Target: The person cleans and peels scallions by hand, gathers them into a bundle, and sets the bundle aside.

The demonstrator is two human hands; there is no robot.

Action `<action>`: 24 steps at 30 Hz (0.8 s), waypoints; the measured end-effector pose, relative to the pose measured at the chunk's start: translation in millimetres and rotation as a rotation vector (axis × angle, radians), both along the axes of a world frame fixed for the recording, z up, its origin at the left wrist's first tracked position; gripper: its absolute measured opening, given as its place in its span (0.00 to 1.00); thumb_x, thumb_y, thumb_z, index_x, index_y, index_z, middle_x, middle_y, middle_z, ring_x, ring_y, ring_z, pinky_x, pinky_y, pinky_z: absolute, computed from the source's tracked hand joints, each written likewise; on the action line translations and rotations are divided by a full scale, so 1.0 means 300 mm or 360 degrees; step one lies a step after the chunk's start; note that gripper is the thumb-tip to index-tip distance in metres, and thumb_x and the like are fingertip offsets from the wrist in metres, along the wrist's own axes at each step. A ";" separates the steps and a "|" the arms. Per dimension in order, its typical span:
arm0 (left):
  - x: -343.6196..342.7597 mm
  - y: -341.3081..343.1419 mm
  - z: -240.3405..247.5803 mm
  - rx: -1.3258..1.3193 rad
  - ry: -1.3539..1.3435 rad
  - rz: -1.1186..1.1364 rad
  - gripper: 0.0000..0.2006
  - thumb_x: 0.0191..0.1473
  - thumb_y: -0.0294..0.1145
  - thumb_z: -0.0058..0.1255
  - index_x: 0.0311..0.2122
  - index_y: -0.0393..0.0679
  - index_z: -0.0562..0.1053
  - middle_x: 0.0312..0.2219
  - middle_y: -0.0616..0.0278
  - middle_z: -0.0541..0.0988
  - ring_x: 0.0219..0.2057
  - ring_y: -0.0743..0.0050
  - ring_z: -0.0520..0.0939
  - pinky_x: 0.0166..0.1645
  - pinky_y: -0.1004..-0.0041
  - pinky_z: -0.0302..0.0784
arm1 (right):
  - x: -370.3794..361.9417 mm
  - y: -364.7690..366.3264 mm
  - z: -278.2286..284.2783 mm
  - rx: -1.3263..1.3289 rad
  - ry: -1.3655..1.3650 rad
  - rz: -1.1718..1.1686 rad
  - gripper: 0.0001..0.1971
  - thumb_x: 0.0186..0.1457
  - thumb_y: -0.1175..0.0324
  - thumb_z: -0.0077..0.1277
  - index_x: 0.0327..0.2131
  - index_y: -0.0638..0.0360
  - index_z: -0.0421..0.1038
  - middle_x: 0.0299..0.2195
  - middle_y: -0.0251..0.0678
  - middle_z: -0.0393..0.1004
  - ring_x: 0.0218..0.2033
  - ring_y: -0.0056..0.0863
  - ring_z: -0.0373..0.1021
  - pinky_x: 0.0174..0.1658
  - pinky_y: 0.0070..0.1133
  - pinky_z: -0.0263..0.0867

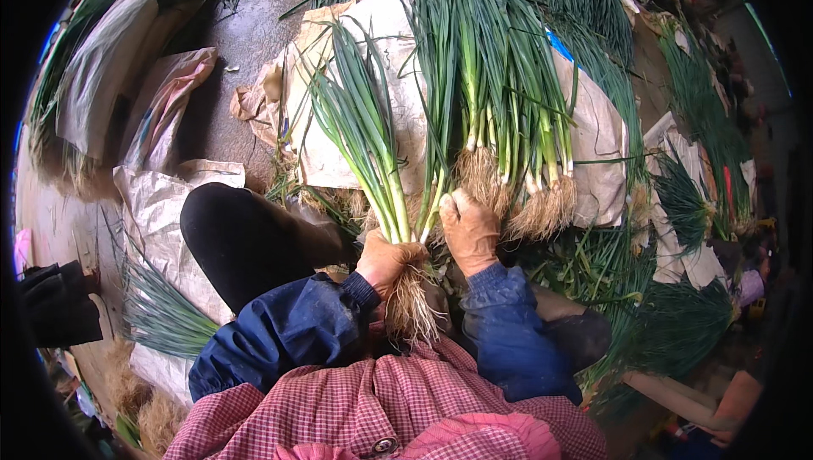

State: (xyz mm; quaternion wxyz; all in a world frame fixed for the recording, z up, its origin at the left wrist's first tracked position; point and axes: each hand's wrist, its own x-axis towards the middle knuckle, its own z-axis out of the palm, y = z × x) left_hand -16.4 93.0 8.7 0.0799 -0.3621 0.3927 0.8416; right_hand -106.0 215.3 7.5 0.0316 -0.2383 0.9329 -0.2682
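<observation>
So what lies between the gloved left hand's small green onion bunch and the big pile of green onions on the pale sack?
In the head view, bare pale sack separates the small bunch from the big pile; lower down, the right hand grips stalks between them.

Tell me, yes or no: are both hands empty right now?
No. The left hand grips a bunch of green onions just above the roots, and the right hand grasps stalks at the pile.
</observation>
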 end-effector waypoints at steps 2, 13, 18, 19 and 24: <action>0.008 0.000 0.001 -0.0051 0.0028 0.0074 0.10 0.36 0.12 0.52 0.30 0.29 0.70 0.20 0.57 0.75 0.15 0.74 0.74 0.18 0.76 0.71 | 0.082 0.039 -0.001 -0.0464 0.0207 0.0098 0.09 0.54 0.67 0.43 0.24 0.59 0.67 0.16 0.33 0.68 0.15 0.22 0.63 0.18 0.18 0.60; 0.041 -0.032 0.046 0.0936 -0.0125 0.0025 0.09 0.44 0.17 0.45 0.35 0.34 0.66 0.24 0.57 0.73 0.23 0.67 0.77 0.26 0.72 0.77 | 0.023 -0.013 -0.072 -0.1470 -0.1804 -0.0327 0.08 0.52 0.70 0.48 0.34 0.64 0.69 0.21 0.25 0.67 0.16 0.09 0.58 0.15 0.09 0.52; 0.079 -0.027 -0.028 0.0575 -0.0191 0.0030 0.09 0.44 0.17 0.46 0.34 0.34 0.65 0.22 0.55 0.74 0.23 0.65 0.78 0.27 0.70 0.79 | 0.076 -0.068 -0.253 -0.0854 -0.0830 -0.0223 0.06 0.48 0.75 0.51 0.32 0.65 0.70 0.22 0.27 0.69 0.20 0.10 0.61 0.18 0.11 0.55; 0.100 -0.032 -0.039 0.0534 -0.0218 -0.0008 0.07 0.47 0.19 0.43 0.34 0.34 0.65 0.24 0.53 0.74 0.23 0.63 0.78 0.25 0.70 0.79 | 0.072 -0.069 -0.188 -0.0914 -0.1182 -0.0195 0.08 0.49 0.73 0.51 0.34 0.65 0.69 0.20 0.26 0.68 0.19 0.11 0.59 0.17 0.11 0.55; 0.117 -0.017 -0.007 0.1001 -0.0156 -0.0061 0.07 0.49 0.24 0.43 0.35 0.34 0.68 0.25 0.53 0.76 0.21 0.69 0.77 0.24 0.73 0.77 | 0.020 -0.002 -0.205 -0.1604 -0.1828 -0.0289 0.08 0.53 0.69 0.46 0.35 0.64 0.68 0.19 0.24 0.64 0.16 0.12 0.57 0.16 0.09 0.53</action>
